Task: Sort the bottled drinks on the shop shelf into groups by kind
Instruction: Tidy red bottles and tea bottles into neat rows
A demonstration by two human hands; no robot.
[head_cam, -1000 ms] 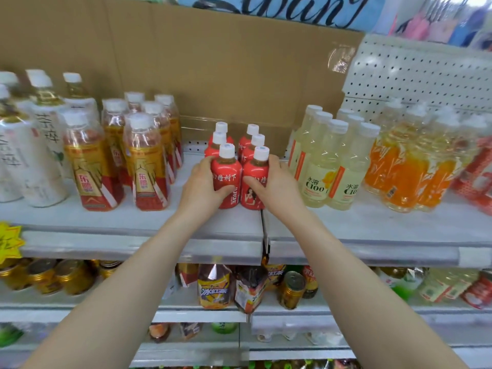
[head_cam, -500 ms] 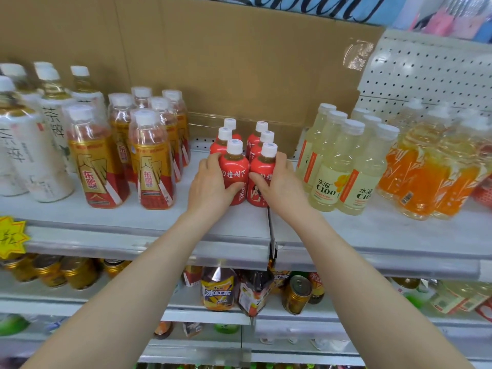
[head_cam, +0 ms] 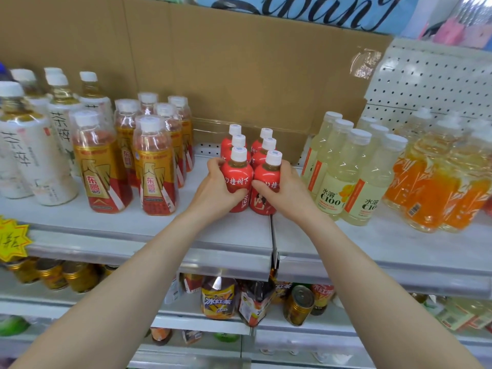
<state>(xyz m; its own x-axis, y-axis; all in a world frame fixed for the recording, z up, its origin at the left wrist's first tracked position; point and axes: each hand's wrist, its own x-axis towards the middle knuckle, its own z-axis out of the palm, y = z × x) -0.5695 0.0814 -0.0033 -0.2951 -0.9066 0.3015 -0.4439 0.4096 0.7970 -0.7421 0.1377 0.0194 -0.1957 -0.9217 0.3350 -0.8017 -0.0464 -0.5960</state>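
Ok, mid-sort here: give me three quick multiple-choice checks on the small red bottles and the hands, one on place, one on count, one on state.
1. Where do the small red bottles stand on the top shelf?
A. left of the white-label tea bottles
B. between the gold-label bottles and the pale yellow bottles
C. right of the orange drinks

2. How many white caps show in the red group?
A. three
B. six
C. nine

3. What are the hands doing?
A. both hang free below the shelf
B. one lifts a can
C. each wraps a front red bottle

Answers:
1 B, the gold-label bottles are to their left and the pale yellow bottles to their right.
2 B, two rows of three caps.
3 C, the left hand and right hand each close around a front bottle standing on the shelf.
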